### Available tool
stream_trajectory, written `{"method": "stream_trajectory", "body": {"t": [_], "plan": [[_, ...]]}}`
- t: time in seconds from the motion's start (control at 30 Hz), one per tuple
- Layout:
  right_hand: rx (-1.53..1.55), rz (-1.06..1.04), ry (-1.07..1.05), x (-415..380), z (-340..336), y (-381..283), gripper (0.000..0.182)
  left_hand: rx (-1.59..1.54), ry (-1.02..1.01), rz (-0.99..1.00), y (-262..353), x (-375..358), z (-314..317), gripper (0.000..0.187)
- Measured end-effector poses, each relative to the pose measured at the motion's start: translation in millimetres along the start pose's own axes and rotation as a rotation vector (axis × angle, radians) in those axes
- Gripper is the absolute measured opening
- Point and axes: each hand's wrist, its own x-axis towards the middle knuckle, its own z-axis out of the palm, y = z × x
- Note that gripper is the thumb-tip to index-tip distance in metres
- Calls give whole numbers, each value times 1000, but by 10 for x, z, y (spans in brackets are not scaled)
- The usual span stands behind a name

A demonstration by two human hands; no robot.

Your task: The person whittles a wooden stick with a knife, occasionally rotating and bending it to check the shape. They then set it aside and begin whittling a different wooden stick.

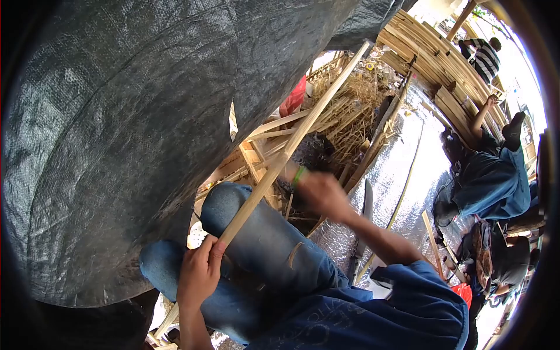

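Note:
A long pale bamboo strip [264,184] slants across the view, over my jeans-clad knee [254,227]. Near its lower end my left hand [200,271] is closed around it, thumb lying along the strip. My right hand [322,195] is curled and smeared by motion, just right of the strip's middle. A bright green band [299,175] shows at the edge of this hand, with a blurred shape beyond it toward the strip; I cannot tell what the hand grips.
A large black tarp [134,134] hangs close on the left. Straw and shavings [356,105] litter the ground ahead. A long dark blade [367,201] lies on a silvery sheet [396,169]. Stacked planks [431,55] stand at the back. Other people [496,181] sit at right.

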Motion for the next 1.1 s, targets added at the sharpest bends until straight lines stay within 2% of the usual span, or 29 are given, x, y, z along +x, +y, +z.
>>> {"method": "stream_trajectory", "body": {"t": [0.07, 0.13, 0.17, 0.2, 0.27, 0.3, 0.33, 0.4, 0.43, 0.47, 0.53, 0.57, 0.6, 0.67, 0.7, 0.73, 0.8, 0.83, 0.87, 0.97, 1.0, 1.03, 1.07, 1.1], "plan": [[46, 79, -171, -133, 16, -367, 42, 87, 77, 98, 29, -18, 53, 26], [172, 264, 190, 175, -206, -88, 44, 69, 10, 33, 40, -37, 28, 26], [347, 348, 295, 323, -404, -135, 45, 86, -12, -8, 60, -44, 17, 26], [410, 371, 245, 338, -500, -113, 40, 103, -27, -42, 79, -31, 7, 27], [145, 321, 94, 148, -103, -282, 45, 115, 20, -3, 48, -2, 35, 28], [119, 141, -68, -24, 104, -266, 45, 124, 54, 20, 34, -23, 50, 29], [124, 142, -70, -12, 117, -229, 45, 127, 53, 16, 40, -22, 37, 29], [202, 220, 48, 62, 68, -163, 43, 108, -21, -41, 47, 3, 13, 30], [253, 287, 207, 187, -62, -174, 43, 105, -23, -50, 36, 1, 15, 30], [387, 343, 212, 298, -226, -173, 42, 103, -44, -73, 31, 1, 7, 31], [285, 284, 147, 112, 52, -236, 44, 101, -49, -80, 60, 46, 9, 31], [125, 79, 44, 6, 171, -261, 42, 115, -53, -94, 51, 35, 10, 32], [104, -11, 18, -58, 224, -301, 42, 133, -59, -107, 38, 34, 4, 32], [250, 279, 110, 75, 49, -237, 42, 106, -59, -73, 14, 66, -5, 32], [360, 238, 261, 209, -42, -109, 38, 71, -59, -38, 4, 65, -1, 33], [414, 349, 263, 289, -187, -105, 38, 68, -64, -43, -10, 42, -1, 33], [305, 150, 194, 89, 169, -150, 39, 111, -78, -55, -12, 82, -30, 32], [460, 203, 186, 10, 285, -152, 39, 113, -79, -49, -25, 79, -43, 32], [462, 201, 194, 53, 212, -135, 39, 79, -106, -62, -62, 67, -61, 32], [604, 389, 353, 267, -249, 79, 36, 42, -129, -84, -54, 71, -57, 32], [577, 318, 329, 271, -390, 204, 39, 39, -128, -89, -43, 74, -58, 32], [348, 263, 333, 247, -297, 343, 40, 39, -136, -85, -44, 62, -48, 32], [117, 202, 333, 224, -172, 420, 41, 139, -61, -24, -52, 34, -29, 31], [171, 169, 218, 107, -23, 140, 44, 241, 15, 40, -64, 5, -17, 30]]}}
